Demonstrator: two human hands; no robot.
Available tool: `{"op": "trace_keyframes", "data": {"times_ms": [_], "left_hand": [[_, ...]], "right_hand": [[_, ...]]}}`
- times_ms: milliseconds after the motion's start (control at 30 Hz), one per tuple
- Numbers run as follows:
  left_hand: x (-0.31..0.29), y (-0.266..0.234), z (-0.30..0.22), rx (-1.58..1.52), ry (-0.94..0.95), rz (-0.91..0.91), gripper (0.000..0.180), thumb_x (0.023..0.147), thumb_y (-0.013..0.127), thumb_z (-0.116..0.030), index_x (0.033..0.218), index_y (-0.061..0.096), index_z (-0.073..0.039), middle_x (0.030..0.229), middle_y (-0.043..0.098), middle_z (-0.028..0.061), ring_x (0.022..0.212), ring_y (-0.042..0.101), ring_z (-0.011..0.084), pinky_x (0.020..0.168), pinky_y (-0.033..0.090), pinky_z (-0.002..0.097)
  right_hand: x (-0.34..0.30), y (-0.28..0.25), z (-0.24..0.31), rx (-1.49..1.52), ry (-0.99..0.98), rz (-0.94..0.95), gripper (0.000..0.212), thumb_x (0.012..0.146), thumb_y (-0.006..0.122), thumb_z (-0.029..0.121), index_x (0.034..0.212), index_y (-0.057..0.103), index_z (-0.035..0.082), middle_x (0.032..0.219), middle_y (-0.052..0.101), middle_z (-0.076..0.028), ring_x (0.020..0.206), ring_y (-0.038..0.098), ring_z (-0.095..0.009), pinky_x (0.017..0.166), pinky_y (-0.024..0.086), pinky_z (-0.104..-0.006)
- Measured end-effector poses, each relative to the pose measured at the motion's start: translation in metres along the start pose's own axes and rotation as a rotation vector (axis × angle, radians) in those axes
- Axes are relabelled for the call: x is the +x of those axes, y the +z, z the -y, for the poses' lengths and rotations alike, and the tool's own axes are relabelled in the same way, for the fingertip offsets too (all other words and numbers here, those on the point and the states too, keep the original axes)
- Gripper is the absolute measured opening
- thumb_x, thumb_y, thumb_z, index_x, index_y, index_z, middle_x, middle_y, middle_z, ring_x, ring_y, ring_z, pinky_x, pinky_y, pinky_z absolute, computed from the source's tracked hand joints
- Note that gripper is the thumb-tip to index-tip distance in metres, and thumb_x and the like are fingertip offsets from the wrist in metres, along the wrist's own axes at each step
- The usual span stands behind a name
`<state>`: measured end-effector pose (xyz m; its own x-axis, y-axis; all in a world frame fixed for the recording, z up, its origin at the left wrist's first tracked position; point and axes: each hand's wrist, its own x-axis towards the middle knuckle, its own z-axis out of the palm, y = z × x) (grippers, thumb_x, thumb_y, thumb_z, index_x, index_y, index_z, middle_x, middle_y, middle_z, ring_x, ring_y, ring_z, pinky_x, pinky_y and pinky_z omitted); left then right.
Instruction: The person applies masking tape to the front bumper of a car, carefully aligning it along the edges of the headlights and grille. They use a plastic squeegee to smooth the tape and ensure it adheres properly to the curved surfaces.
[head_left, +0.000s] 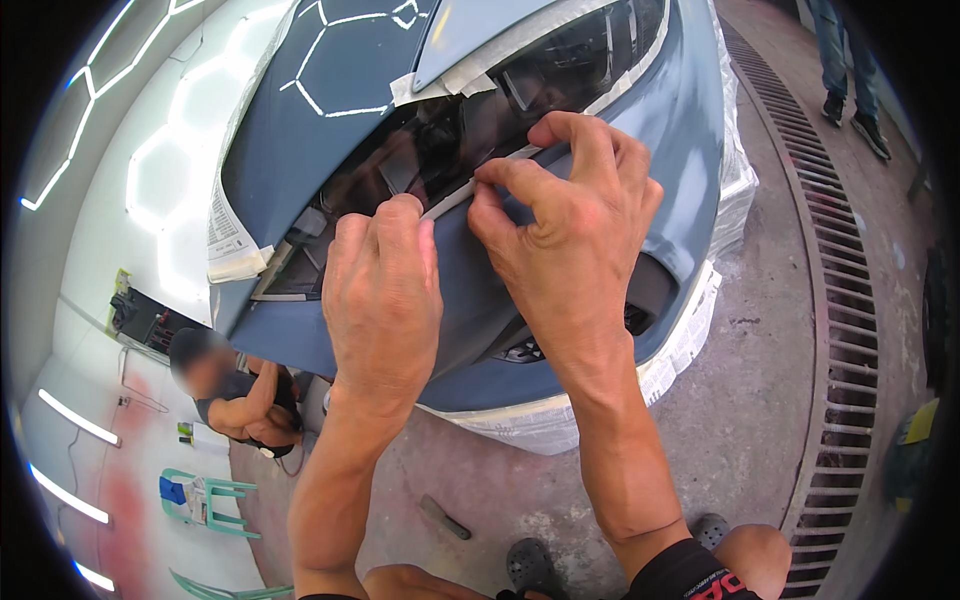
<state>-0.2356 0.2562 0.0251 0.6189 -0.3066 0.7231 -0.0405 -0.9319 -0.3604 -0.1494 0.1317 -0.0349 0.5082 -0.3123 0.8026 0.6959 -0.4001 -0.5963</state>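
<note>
A thin pale strip of masking tape [450, 198] runs between my hands along the lower edge of a dark, glossy car headlight [430, 150]. My right hand [575, 215] pinches the strip between thumb and forefinger, its other fingers curled over the lens edge. At the strip's left end, my left hand [383, 300] is closed with fingers bent; its fingertips are partly hidden, but the tape runs into them. Below lies the matte grey-blue front bumper [465, 300]. More tape [455, 80] lines the headlight's upper edge, and taped masking paper [232, 245] hangs at the left.
A person [250, 400] crouches at the left beside the car. Green plastic chairs [215, 500] stand behind. A flat dark tool [444, 518] lies on the floor. Along the right runs a drain grate [840, 300], with another person's legs [845, 60] beyond. Masking sheet [680, 350] skirts the bumper.
</note>
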Motion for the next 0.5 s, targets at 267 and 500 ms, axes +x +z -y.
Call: {"op": "trace_keyframes", "data": {"times_ms": [267, 500], "left_hand": [[0.001, 0.000, 0.000, 0.045, 0.030, 0.033, 0.030, 0.100, 0.083, -0.003, 0.125, 0.066, -0.005, 0.101, 0.068, 0.0123, 0.094, 0.068, 0.0339, 0.082, 0.055, 0.0479], [0.008, -0.007, 0.004, 0.247, 0.118, 0.055, 0.030, 0.098, 0.086, -0.013, 0.120, 0.065, -0.008, 0.096, 0.068, 0.0071, 0.093, 0.062, 0.0307, 0.079, 0.053, 0.0442]], "right_hand": [[-0.009, 0.016, -0.001, 0.067, 0.007, -0.126, 0.016, 0.076, 0.093, 0.015, 0.091, 0.088, 0.019, 0.130, 0.070, -0.002, 0.128, 0.058, -0.033, 0.098, 0.041, -0.0495], [-0.005, 0.002, 0.001, 0.034, 0.073, -0.069, 0.021, 0.081, 0.098, 0.017, 0.099, 0.089, 0.020, 0.128, 0.072, -0.004, 0.130, 0.059, -0.032, 0.105, 0.044, -0.0502]]}}
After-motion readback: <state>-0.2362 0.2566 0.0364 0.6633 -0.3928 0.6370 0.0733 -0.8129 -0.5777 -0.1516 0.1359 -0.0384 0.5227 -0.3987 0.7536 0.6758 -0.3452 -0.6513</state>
